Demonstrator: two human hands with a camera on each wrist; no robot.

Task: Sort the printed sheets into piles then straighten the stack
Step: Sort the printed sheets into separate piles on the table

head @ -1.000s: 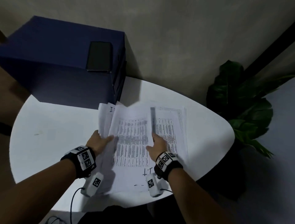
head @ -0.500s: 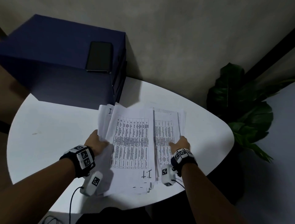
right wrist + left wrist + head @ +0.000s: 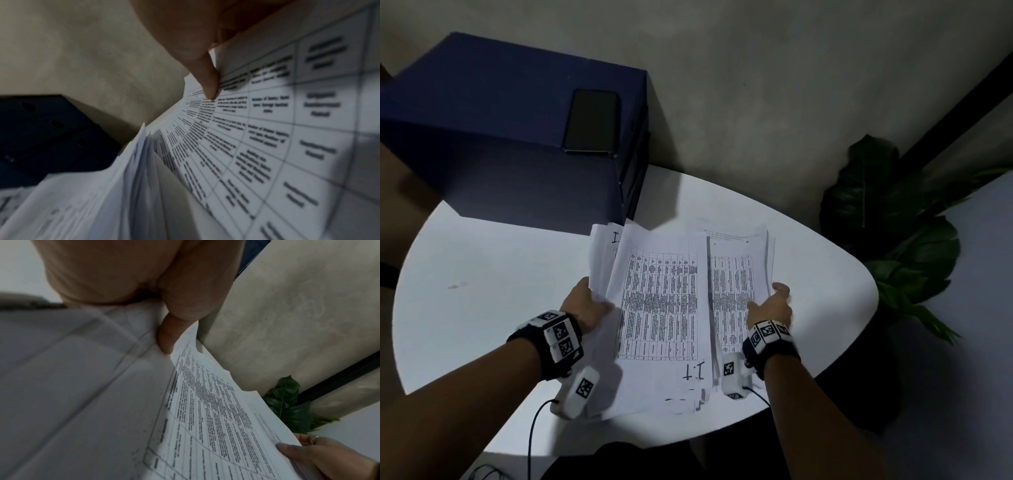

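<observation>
We held the left pile (image 3: 657,308) of printed sheets by its left edge with our left hand (image 3: 585,305), thumb on top and the other fingers curled under the paper, so that the edge was lifted off the white table (image 3: 493,274); the left wrist view showed the thumb (image 3: 166,337) pressed onto the sheet. The top page carried a dense table and a handwritten mark at its near end. Our right hand (image 3: 770,308) gripped the right edge of the right pile (image 3: 736,274), thumb laid on the printed face and fingers tucked below; in the right wrist view the thumb (image 3: 208,81) rested on the grid of text, and the loose edges of many sheets fanned out beneath. The two piles lay just beside each other, touching or overlapping along the middle, near the table's front edge. Behind them stood a dark blue box (image 3: 500,137) with a phone (image 3: 592,120) lying on top, and a leafy plant (image 3: 893,246) stood off the table to the right.
</observation>
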